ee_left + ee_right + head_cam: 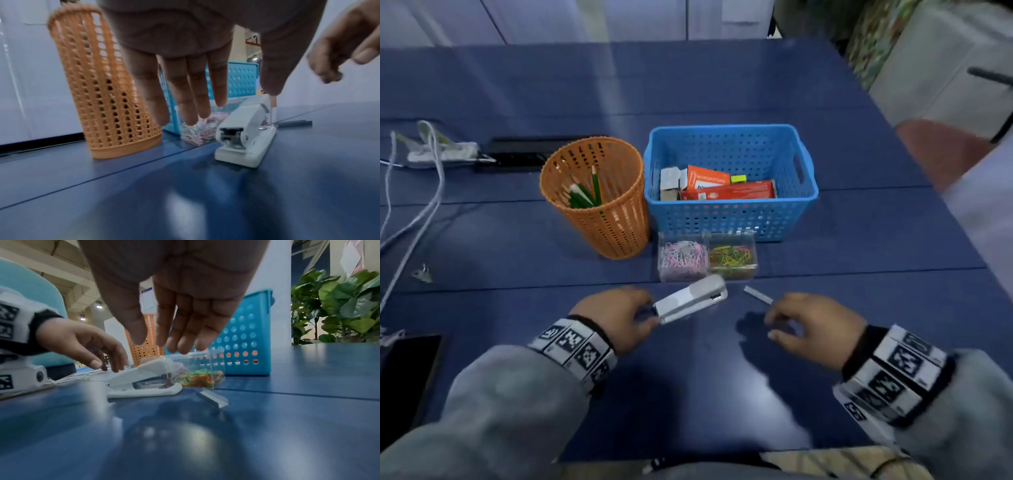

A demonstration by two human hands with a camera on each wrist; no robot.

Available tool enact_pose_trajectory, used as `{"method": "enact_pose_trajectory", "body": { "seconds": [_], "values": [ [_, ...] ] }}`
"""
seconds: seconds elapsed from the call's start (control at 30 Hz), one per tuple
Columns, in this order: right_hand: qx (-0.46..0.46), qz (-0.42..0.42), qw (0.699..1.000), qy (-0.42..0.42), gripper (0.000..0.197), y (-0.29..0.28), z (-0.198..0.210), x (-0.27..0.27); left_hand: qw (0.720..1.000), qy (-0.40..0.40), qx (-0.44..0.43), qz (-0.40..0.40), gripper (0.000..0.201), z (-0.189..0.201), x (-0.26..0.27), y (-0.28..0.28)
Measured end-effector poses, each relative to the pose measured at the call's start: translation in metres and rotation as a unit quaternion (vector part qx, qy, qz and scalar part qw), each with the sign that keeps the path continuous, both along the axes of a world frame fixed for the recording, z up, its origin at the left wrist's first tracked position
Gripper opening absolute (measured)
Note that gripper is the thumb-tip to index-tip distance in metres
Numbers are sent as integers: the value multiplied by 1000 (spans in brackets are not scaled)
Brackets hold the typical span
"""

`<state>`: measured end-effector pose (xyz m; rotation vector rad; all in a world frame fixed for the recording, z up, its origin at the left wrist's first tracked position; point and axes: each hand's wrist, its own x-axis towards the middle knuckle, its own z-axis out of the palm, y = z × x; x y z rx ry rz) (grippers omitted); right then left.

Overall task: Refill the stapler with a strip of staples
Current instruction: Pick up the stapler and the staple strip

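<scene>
A white stapler [690, 298] lies on the blue table [688, 377] with its top down, nose toward the clear boxes. My left hand [650, 311] hovers over its rear end with straight fingers [185, 100]; in the right wrist view its fingertips [115, 366] seem to touch the stapler [141, 379]. To the stapler's right, a short silver strip of staples [757, 295] lies loose on the table. My right hand [772, 325] hangs just above and in front of the strip [213, 398], fingers relaxed and holding nothing.
An orange mesh cup [599, 195] of pencils and a blue basket [729, 219] of boxes stand behind. Clear boxes of paper clips [681, 258] and rubber bands [732, 257] sit right behind the stapler. A phone [407, 370] and cables [414, 212] lie at the left.
</scene>
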<state>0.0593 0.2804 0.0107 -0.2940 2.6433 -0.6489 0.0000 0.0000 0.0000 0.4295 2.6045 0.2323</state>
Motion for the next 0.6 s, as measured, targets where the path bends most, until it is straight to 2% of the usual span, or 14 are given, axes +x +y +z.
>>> {"method": "enact_pose_trajectory", "body": {
  "seconds": [0.1, 0.2, 0.3, 0.47, 0.6],
  "values": [
    [12, -23, 1000, -6, 33, -16, -11, -22, 1000, 9, 8, -26, 47, -9, -8, 15],
    [4, -39, 999, -6, 44, -30, -19, -43, 998, 9, 9, -55, 52, -16, -16, 32],
    [15, -47, 999, -13, 47, -39, -25, -59, 999, -5, 8, -51, 57, -26, -24, 43],
    [11, -39, 999, -19, 42, -51, -32, -68, 998, -42, 28, -27, 43, -35, -29, 54],
    [10, -28, 999, -45, 47, -54, -39, -68, 996, -51, 72, -24, 34, -34, -27, 52]
  ]
}}
